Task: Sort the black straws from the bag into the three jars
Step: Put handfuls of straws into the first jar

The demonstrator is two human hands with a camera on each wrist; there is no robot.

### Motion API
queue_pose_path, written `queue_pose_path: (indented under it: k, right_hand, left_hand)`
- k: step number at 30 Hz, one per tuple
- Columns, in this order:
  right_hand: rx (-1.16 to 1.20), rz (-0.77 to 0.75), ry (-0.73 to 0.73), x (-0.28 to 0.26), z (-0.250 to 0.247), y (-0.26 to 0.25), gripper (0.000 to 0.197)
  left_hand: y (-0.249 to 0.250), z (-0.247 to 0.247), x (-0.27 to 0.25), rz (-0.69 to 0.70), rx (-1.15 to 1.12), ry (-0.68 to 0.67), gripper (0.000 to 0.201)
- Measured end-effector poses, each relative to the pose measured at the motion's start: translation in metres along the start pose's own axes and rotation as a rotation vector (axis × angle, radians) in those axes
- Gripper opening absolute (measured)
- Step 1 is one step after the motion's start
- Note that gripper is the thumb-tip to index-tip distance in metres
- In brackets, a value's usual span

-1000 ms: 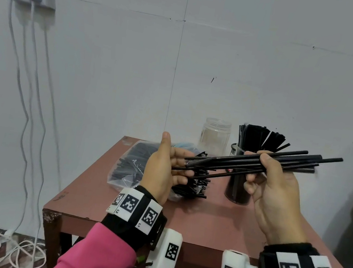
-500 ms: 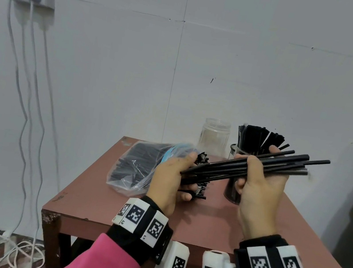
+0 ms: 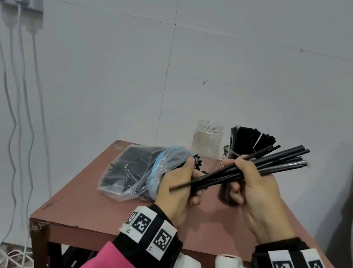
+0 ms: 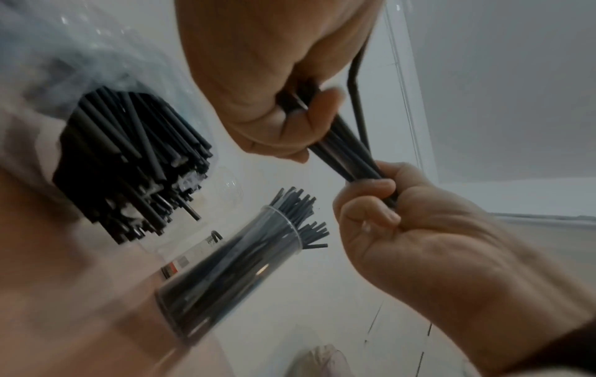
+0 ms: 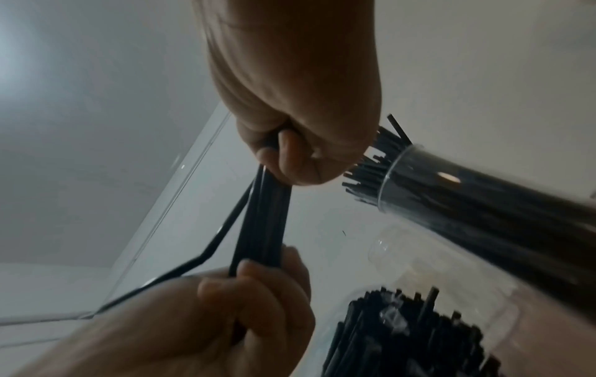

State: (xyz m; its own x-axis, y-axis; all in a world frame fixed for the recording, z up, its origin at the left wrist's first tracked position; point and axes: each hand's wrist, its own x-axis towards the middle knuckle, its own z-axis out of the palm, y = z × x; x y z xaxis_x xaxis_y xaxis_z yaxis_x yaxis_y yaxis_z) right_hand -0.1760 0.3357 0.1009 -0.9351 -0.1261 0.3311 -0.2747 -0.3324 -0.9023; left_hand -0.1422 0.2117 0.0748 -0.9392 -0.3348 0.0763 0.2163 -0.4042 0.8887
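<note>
Both the left hand [image 3: 180,182] and right hand [image 3: 255,189] clamped one bundle of straws [image 3: 246,169], seemingly to even it for the jar [image 3: 230,173] at the tabletop's far edge.

Over the last second the left hand [image 3: 177,184] drops from upright, palm open, to curl round the near ends of the straw bundle [image 3: 248,170]. The right hand [image 3: 252,188] shifts toward it, and the bundle tilts steeper, tips fanned toward the worktop's far right corner.

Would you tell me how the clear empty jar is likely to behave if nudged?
The empty jar looks tall, narrow and empty, so it probably tips or slides easily. It stands close beside the straw-filled jar, so a nudge might knock them together.
</note>
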Motion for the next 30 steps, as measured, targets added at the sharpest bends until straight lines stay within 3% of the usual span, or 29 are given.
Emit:
queue_pose_path:
  k: [4,6,13,18,23,25,28,30]
  right_hand:
    - [-0.074,-0.123,0.114,0.007,-0.017,-0.011,0.020]
    - [-0.123,-0.155,0.126,0.007,-0.023,-0.016,0.017]
    - [-0.089,-0.144,0.031,0.005,-0.029,-0.022,0.025]
    - [-0.322,-0.239,0.053,0.012,-0.048,-0.044,0.023]
    - [-0.347,-0.301,0.096,0.027,-0.061,-0.070,0.025]
    - [-0.359,-0.354,0.127,0.036,-0.066,-0.082,0.024]
    - [-0.411,-0.484,0.209,0.053,-0.073,-0.099,0.022]
    - [-0.477,-0.532,0.238,0.065,-0.072,-0.104,0.021]
  left_hand:
    - [0.001,0.002,-0.003,-0.130,-0.159,-0.235,0.082]
    - [0.001,0.006,-0.003,-0.129,-0.164,-0.254,0.084]
    - [-0.016,0.036,0.009,-0.027,0.020,0.002,0.028]
    - [-0.021,0.046,0.014,0.039,0.035,-0.018,0.028]
    - [-0.015,0.064,0.016,0.075,-0.007,-0.210,0.026]
    - [-0.011,0.070,0.026,0.076,0.022,-0.155,0.030]
    - [-0.008,0.073,0.054,0.095,0.104,0.036,0.013]
    - [-0.010,0.075,0.072,0.090,0.287,0.059,0.054]
